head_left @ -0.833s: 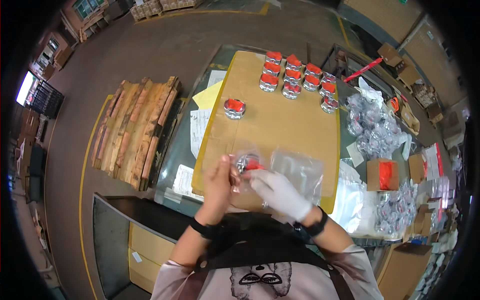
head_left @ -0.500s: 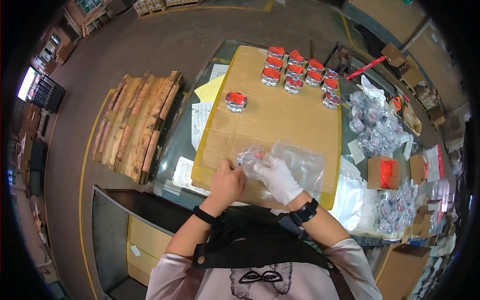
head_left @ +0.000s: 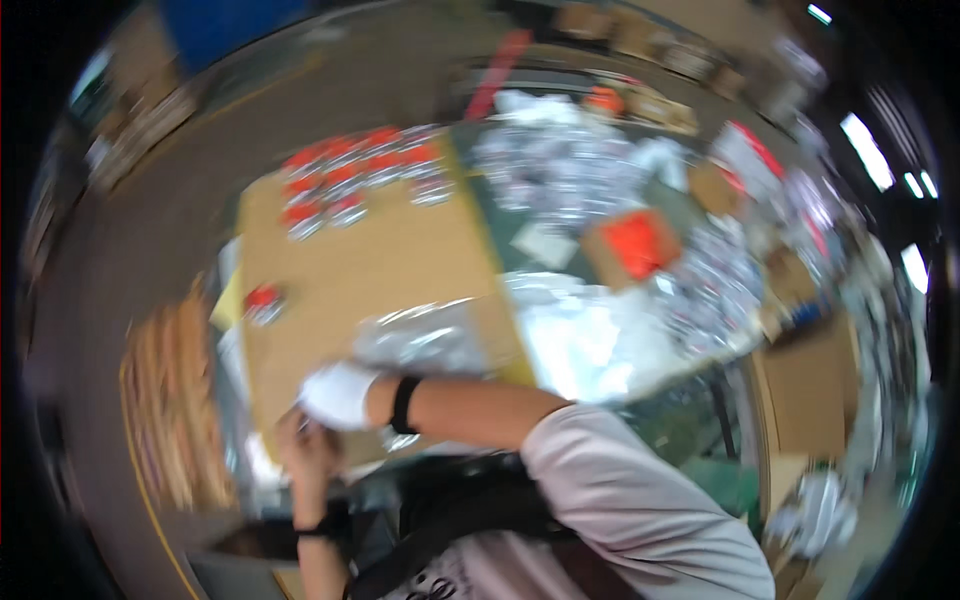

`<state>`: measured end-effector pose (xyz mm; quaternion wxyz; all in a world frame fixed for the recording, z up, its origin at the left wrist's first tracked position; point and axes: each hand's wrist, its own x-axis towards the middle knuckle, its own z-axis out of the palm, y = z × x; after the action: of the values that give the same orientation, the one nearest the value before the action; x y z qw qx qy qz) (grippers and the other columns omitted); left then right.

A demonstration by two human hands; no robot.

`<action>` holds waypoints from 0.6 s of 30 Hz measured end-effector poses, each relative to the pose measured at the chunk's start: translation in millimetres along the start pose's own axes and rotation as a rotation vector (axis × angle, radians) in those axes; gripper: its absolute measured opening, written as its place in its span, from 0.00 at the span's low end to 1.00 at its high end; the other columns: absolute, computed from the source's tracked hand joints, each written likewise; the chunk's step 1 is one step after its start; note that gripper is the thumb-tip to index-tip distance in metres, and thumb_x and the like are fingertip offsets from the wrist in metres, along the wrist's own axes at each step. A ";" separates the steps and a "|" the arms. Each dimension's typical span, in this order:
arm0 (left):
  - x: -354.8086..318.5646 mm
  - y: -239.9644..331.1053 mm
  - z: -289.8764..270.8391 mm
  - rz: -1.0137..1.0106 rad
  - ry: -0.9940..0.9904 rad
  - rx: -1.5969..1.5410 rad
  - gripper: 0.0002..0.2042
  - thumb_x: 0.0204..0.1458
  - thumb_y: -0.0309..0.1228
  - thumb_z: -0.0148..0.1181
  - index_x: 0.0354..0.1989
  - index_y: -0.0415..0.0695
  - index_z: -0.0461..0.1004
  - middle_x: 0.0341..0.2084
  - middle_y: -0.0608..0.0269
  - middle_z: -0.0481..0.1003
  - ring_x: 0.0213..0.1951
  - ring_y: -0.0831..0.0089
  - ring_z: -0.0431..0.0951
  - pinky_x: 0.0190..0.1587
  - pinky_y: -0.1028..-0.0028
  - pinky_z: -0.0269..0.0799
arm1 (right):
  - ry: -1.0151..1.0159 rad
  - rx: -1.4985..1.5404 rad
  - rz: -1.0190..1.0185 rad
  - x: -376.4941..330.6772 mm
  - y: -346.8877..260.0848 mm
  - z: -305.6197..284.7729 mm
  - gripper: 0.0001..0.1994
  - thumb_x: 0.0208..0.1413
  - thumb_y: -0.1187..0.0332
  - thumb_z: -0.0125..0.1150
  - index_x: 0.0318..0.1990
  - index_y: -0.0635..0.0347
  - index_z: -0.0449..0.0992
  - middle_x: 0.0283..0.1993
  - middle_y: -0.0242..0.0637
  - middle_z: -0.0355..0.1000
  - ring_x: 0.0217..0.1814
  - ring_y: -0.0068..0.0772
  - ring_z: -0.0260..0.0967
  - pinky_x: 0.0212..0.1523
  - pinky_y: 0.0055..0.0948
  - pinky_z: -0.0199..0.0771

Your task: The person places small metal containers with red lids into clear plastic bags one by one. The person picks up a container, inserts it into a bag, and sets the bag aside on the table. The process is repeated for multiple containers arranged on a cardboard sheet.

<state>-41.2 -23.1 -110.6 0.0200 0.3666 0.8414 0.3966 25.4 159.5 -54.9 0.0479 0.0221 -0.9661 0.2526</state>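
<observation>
Blurring view: hands (head_left: 320, 415) together, grip unclear, beside clear bag (head_left: 425, 340); red-topped packs (head_left: 350, 180) beyond.

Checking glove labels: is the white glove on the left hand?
No, the white glove covers the right hand; the left hand is bare, with a black wristband.

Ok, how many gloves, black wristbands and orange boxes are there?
Gloves: 1
Black wristbands: 2
Orange boxes: 1
Total: 4
Red-topped pieces: too blurred to count.
</observation>
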 end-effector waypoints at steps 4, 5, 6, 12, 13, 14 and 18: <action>19.0 131.7 -4.4 0.077 0.090 -0.436 0.18 0.60 0.30 0.54 0.58 0.39 0.68 0.49 0.58 0.71 0.46 0.70 0.70 0.46 0.72 0.68 | 0.507 0.239 0.145 -111.7 14.0 -61.2 0.12 0.52 0.67 0.56 0.42 0.60 0.76 0.37 0.46 0.75 0.39 0.48 0.75 0.40 0.42 0.75; 25.0 158.6 5.4 0.127 0.066 -0.531 0.20 0.60 0.30 0.55 0.61 0.42 0.67 0.51 0.59 0.71 0.47 0.73 0.69 0.44 0.73 0.68 | 0.634 0.304 0.205 -153.9 25.7 -79.8 0.14 0.52 0.67 0.57 0.47 0.59 0.75 0.39 0.44 0.76 0.43 0.49 0.75 0.45 0.43 0.73; 26.5 173.0 24.2 0.101 -0.097 -0.456 0.19 0.60 0.31 0.55 0.59 0.39 0.67 0.50 0.57 0.71 0.45 0.71 0.70 0.43 0.72 0.69 | 0.566 0.249 0.419 -201.8 37.4 -112.5 0.15 0.52 0.66 0.57 0.47 0.57 0.75 0.39 0.44 0.76 0.43 0.48 0.75 0.45 0.42 0.73; 18.7 201.2 130.0 0.054 -0.515 0.070 0.20 0.54 0.38 0.63 0.47 0.34 0.71 0.42 0.49 0.71 0.39 0.60 0.74 0.39 0.65 0.71 | 0.724 -0.317 1.338 -455.5 162.1 -171.7 0.13 0.53 0.58 0.61 0.41 0.55 0.78 0.35 0.45 0.77 0.37 0.48 0.77 0.39 0.43 0.77; 16.9 199.8 144.9 0.093 -0.446 0.102 0.20 0.52 0.39 0.65 0.44 0.34 0.71 0.40 0.48 0.72 0.38 0.58 0.74 0.39 0.64 0.71 | 0.694 -0.465 1.418 -495.3 189.5 -165.9 0.13 0.53 0.58 0.61 0.40 0.56 0.78 0.35 0.47 0.77 0.37 0.49 0.77 0.40 0.45 0.77; 12.7 193.9 155.0 0.120 -0.368 0.146 0.21 0.50 0.40 0.66 0.42 0.34 0.72 0.38 0.47 0.72 0.37 0.55 0.74 0.38 0.63 0.71 | 0.617 -0.497 1.551 -520.8 209.5 -162.4 0.11 0.53 0.63 0.58 0.40 0.57 0.78 0.34 0.48 0.77 0.38 0.51 0.76 0.41 0.46 0.76; 10.5 154.4 185.9 0.143 -0.400 0.228 0.12 0.48 0.35 0.65 0.30 0.37 0.75 0.26 0.49 0.76 0.30 0.52 0.76 0.35 0.61 0.73 | 0.843 -0.634 1.425 -494.9 217.3 -161.4 0.09 0.53 0.69 0.58 0.40 0.63 0.76 0.32 0.48 0.76 0.37 0.52 0.75 0.41 0.46 0.76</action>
<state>104.3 169.3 -129.8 0.1164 0.4963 0.8320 0.2189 516.2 437.1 -71.8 0.2350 -0.6941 -0.6768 -0.0700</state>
